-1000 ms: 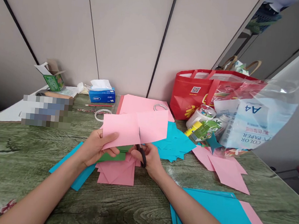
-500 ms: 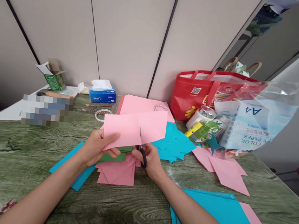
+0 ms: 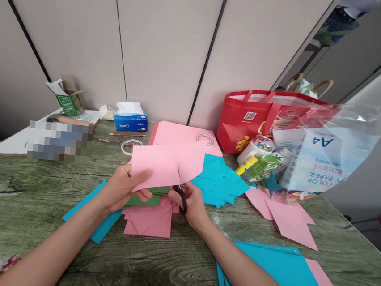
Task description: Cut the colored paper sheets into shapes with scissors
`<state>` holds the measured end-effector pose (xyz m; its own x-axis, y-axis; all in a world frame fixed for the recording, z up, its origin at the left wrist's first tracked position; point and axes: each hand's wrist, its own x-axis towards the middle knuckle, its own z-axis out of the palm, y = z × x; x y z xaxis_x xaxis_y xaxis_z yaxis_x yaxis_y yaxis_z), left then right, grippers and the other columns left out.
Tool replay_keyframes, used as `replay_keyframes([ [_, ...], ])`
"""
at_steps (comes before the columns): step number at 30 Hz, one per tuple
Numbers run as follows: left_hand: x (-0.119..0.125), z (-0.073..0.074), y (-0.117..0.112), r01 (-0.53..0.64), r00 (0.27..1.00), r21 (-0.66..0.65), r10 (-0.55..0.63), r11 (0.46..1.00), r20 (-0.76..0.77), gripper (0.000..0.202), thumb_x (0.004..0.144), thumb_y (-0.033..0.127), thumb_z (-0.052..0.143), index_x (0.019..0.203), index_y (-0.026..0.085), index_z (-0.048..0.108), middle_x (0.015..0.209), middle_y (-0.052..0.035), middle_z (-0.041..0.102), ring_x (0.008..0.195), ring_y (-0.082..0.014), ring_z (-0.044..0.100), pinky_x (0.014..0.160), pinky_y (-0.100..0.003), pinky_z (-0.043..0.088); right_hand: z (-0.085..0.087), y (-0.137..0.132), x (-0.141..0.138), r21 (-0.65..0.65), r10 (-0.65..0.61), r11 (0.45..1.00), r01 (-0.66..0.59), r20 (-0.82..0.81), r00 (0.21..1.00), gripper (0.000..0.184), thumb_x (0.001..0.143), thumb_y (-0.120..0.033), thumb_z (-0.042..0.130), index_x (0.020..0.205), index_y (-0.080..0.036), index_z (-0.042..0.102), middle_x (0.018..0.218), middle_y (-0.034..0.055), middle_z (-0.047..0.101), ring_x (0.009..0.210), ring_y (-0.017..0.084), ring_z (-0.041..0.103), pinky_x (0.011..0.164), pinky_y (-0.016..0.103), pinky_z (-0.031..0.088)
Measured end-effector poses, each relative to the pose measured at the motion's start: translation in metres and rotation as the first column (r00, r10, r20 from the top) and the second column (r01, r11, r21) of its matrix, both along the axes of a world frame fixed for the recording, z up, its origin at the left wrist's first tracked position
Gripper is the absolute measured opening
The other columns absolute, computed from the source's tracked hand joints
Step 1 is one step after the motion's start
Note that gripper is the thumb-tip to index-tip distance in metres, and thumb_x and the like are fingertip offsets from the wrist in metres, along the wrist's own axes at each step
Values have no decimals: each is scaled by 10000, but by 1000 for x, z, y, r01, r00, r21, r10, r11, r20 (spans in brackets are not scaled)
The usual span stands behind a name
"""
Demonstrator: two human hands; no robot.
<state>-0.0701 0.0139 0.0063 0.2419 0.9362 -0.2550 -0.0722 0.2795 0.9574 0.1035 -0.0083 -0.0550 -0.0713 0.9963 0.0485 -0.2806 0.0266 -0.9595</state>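
My left hand [image 3: 128, 186] pinches the left end of a pink sheet of paper [image 3: 155, 162], thumb on top. In my right hand [image 3: 190, 204] are black-handled scissors [image 3: 182, 199], their blades upright at the paper's cut, near its middle. The paper's right part curls away beyond the blades. Below my hands lie green paper [image 3: 144, 200] and several pink paper pieces [image 3: 151, 222]. Blue paper strips [image 3: 103, 227] stick out under my left wrist. Right of the scissors is a heap of blue paper pieces [image 3: 220, 182].
Behind are a pink paper stack [image 3: 184, 135], tape rolls [image 3: 131, 147], a pencil [image 3: 127, 134] and a blue tissue box [image 3: 131, 121]. To the right stand a red bag [image 3: 240, 116], a glue stick [image 3: 246, 165] and a clear paper package [image 3: 326, 160]. Blue sheets [image 3: 272, 272] lie near front right.
The right part of the pink paper has bent back and curled, its right edge shifting left. My hands and the scissors have stayed nearly in place.
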Motion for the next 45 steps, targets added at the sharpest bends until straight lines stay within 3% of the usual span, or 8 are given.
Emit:
replay_keyframes([
  [36,-4,-1,3,20,998,-13,-19,1000,57,221,659,281,685,754,105,592,469,-36,616,306,-101,509,305,-176,439,-3,0,1,-26,-35,999,36,45,998,323,547,-315,753,717,-157,528,414,-75,501,337,68,399,347,187,291],
  [39,-2,-2,2,66,994,9,-67,998,84,232,662,275,685,801,106,609,547,-56,653,417,-144,585,373,-224,499,0,0,2,-50,-7,999,9,43,999,342,527,-321,764,710,-159,524,412,-72,506,334,72,407,347,188,309],
  [43,-1,-2,2,51,986,28,-55,998,158,308,636,235,709,913,132,625,896,-92,692,731,-196,647,588,-300,565,1,1,2,-45,4,999,-2,51,999,373,512,-317,769,755,-161,532,439,-67,515,353,76,411,354,190,310],
  [45,-1,-3,2,30,984,24,-34,999,177,313,632,239,712,915,134,630,924,-92,687,740,-194,643,611,-306,562,0,0,2,4,-34,999,34,77,996,397,520,-299,766,810,-163,532,454,-71,510,371,77,408,370,192,309],
])
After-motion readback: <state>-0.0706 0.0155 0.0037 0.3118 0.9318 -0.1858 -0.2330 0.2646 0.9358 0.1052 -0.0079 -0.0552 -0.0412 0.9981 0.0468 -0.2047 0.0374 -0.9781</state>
